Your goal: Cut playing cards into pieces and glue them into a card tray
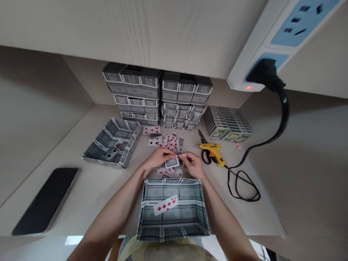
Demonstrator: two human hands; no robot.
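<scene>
My left hand (162, 158) and my right hand (192, 163) meet over the middle of the desk. Between them is a playing card (172, 162), its patterned back facing up, pinched by the fingers of both hands at its far edge. Beneath and beyond lie loose playing cards (170, 140), several showing red pips. Close to my body, between my forearms, stands an open box made of playing cards (174, 232). A six of diamonds strip (165, 205) rests inside it.
Stacked card boxes (140, 88) stand at the back. To the left are another open card box (94, 145) and a black phone (47, 199). On the right lie a yellow glue gun (213, 150), scissors (206, 156), packed card decks (228, 123) and a looped cable (246, 186). A power strip (272, 50) hangs above.
</scene>
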